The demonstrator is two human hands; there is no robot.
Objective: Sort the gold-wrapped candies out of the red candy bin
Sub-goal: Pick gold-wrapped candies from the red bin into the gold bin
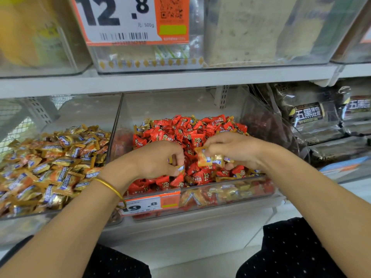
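Observation:
A clear plastic bin (220,199) on the middle shelf is heaped with red-wrapped candies (180,133), and a few gold-wrapped ones are mixed in along its front and back. Both hands are over this bin. My right hand (236,151) pinches a bunch of gold-wrapped candies (210,159) above the red heap. My left hand (158,159), with a gold bangle on its wrist, is closed on a gold-wrapped candy (180,168) at its fingertips.
To the left stands a second clear bin (30,217) full of gold-wrapped candies (50,167). Dark packaged goods (321,121) lie on the right. An upper shelf (160,79) with bins and a 12.8 price tag (120,21) hangs overhead. A 19.8 tag (148,205) is on the red bin's front.

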